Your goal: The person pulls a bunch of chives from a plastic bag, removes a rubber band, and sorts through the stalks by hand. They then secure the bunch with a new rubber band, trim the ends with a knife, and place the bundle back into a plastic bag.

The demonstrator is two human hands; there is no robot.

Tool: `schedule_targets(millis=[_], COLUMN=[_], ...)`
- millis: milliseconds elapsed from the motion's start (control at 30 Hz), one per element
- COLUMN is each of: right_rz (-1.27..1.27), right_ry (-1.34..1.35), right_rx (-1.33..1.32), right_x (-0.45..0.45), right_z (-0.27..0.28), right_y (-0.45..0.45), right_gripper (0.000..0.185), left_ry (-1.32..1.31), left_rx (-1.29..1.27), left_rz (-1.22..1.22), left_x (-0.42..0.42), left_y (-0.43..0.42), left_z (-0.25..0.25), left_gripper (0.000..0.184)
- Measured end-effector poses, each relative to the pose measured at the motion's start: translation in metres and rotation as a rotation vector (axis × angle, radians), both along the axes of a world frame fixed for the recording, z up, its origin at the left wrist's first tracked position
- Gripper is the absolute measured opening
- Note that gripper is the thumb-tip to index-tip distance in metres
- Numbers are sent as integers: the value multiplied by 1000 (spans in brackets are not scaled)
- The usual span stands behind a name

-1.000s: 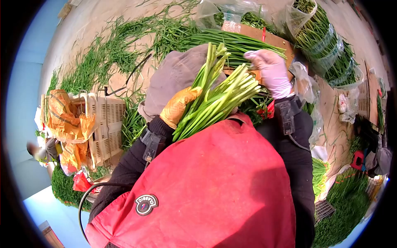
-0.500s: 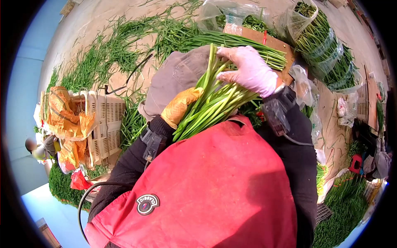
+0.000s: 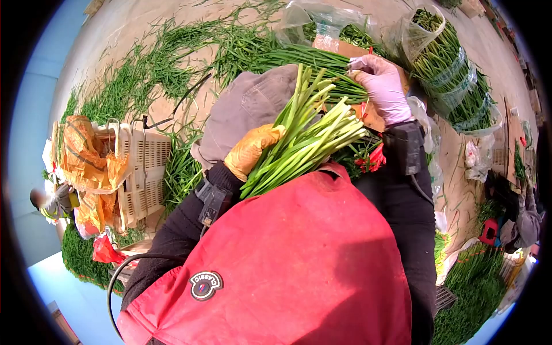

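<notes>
A white slatted plastic crate (image 3: 148,178) stands off to one side, a crinkled orange plastic bag (image 3: 86,152) at its end; loose green leaves (image 3: 169,63) litter the floor. Opposite lies a fat green bundle wrapped in clear plastic (image 3: 455,75). The orange-gloved left hand (image 3: 253,152) has its fingers wrapped round a splayed bunch of slender green stalks (image 3: 302,150), paler at the upper ends, before the wearer's chest. The pink-gloved right hand (image 3: 380,85) curls its fingers over a pile of long green stalks (image 3: 310,56), hiding some ends; whether they pinch any, I can't tell.
</notes>
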State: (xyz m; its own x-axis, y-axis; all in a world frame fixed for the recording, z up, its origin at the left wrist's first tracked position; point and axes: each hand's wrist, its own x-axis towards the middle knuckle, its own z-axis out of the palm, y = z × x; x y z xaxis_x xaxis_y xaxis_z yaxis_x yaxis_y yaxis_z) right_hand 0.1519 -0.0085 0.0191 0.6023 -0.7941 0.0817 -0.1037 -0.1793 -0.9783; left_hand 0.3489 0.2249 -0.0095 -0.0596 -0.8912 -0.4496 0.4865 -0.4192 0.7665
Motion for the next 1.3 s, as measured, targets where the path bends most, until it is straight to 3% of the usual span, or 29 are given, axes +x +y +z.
schedule_targets(millis=[100,133,167,267,400,433,600,767,833,900,933,1033,1167,1233,1300], right_rz=[206,241,324,421,531,542,472,320,166,-137,-266,-698,-749,-809,-688], right_ry=[131,300,199,88,-191,-194,-117,-158,-130,-264,-390,-405,-368,-151,-81], right_rx=[119,-137,172,558,734,598,656,452,194,-55,1,-193,-481,-588,-536], right_x=[-5,0,4,9,10,14,16,8,-9,-40,-62,-141,-184,-181,-176], right_z=[16,25,12,1,-1,-5,11,11,24,44,55,95,116,104,81], right_y=[-2,5,4,3,20,24,34,34,17,-4,-13,-24,18,41,59], right_gripper=[19,26,36,42,53,55,42,34,35,33,32,29,24,20,18], left_ry=[4,5,8,-13,-22,-1,13,78,79,111,129,178,212,212,226], left_rx=[26,38,14,-47,-26,-4,12,9,27,-37,-70,1,8,1,-5], left_rz=[4,1,-9,-29,-6,8,11,-6,19,0,-11,-12,-5,11,16], left_x=[-5,-6,-7,-2,-1,-3,-4,2,4,6,7,6,6,9,7], left_y=[-1,-2,-2,1,1,0,-1,-1,0,0,0,-2,-4,-3,-3], left_z=[7,10,10,0,-2,4,6,0,-1,-14,-19,-5,0,-9,-5], left_gripper=[29,30,31,31,32,32,30,32,37,43,46,50,51,53,54])
